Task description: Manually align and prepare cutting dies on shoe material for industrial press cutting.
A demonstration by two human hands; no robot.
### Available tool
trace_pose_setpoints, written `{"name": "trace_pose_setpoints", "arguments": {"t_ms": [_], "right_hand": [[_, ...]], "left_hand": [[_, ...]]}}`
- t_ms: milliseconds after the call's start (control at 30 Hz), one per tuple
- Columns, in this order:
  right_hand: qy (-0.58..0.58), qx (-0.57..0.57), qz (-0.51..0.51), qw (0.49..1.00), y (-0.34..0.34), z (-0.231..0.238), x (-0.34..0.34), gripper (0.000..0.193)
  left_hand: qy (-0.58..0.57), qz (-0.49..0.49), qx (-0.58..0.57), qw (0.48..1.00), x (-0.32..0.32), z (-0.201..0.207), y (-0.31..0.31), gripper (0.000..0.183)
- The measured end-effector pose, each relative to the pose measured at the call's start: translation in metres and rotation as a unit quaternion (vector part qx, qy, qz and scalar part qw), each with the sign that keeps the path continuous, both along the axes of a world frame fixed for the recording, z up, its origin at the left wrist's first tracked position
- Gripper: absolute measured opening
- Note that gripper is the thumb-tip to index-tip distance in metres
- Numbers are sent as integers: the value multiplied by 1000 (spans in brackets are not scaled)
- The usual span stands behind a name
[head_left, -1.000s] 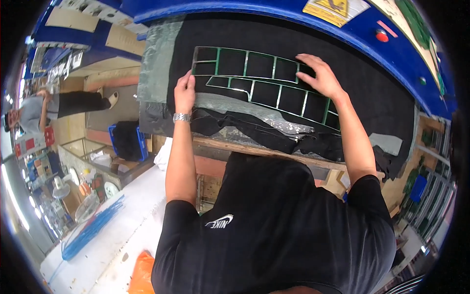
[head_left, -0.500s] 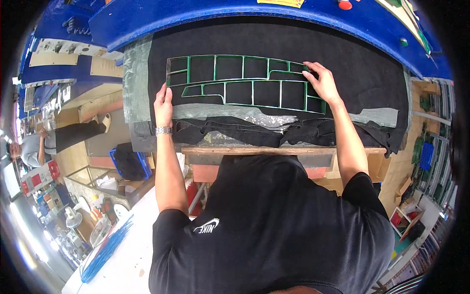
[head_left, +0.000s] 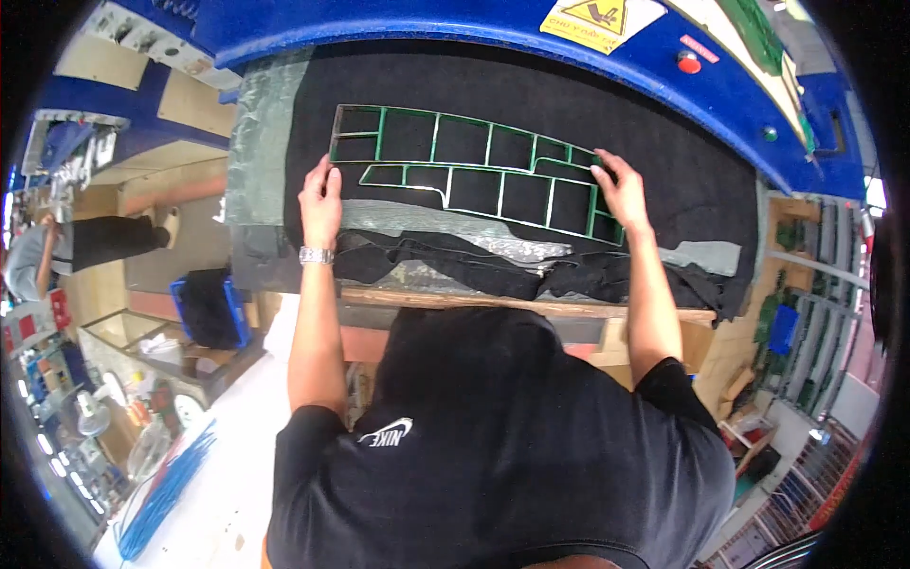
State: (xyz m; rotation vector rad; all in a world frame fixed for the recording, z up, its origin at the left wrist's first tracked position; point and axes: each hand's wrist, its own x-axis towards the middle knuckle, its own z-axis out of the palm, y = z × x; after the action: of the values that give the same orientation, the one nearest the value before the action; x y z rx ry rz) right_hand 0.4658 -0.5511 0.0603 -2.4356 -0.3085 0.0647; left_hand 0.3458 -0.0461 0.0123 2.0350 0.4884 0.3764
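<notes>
Two long, green-edged cutting dies (head_left: 436,142) lie side by side, touching, on a black sheet (head_left: 474,76) of leather-like material. Thin walls divide them into several open cells through which the black shows. My left hand (head_left: 320,201), with a metal watch at its wrist, grips the left end of the far die between thumb and fingers. At the opposite end, my right hand (head_left: 621,194) has its fingers and thumb closed on the far die's narrow tip, beside the near die (head_left: 474,215). Part of that tip is hidden behind the fingers.
A blue machine beam (head_left: 455,28) with a red button (head_left: 688,63) spans the far side. Ragged black scraps (head_left: 427,261) and a grey-green strip (head_left: 455,225) lie nearer me, by a wooden edge (head_left: 455,301). Blue cords (head_left: 171,493) rest on a white surface at left.
The whole view has tilted. Both dies now slope slightly more downward to the right, and my hands have kept their hold on the ends.
</notes>
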Motion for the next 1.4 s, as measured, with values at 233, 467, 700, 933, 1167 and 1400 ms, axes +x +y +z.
{"name": "trace_pose_setpoints", "arguments": {"t_ms": [233,467,700,933,1167,1400], "right_hand": [[-43,9,-91,995,15,10,-17,50],[-172,58,-161,970,41,40,-71,41],[-137,134,58,980,154,54,-99,42],[-212,220,147,941,268,79,-56,29],[-133,307,85,938,300,105,4,20],[-154,81,123,977,185,45,-35,19]], "left_hand": [[31,5,23,999,-13,9,-1,40],[-20,-78,86,993,-55,66,-59,21],[73,-381,258,885,-103,50,-114,26],[39,-342,297,891,-90,28,-111,42],[41,-333,318,887,-23,26,-103,39],[36,-297,356,885,37,14,-106,32]]}}
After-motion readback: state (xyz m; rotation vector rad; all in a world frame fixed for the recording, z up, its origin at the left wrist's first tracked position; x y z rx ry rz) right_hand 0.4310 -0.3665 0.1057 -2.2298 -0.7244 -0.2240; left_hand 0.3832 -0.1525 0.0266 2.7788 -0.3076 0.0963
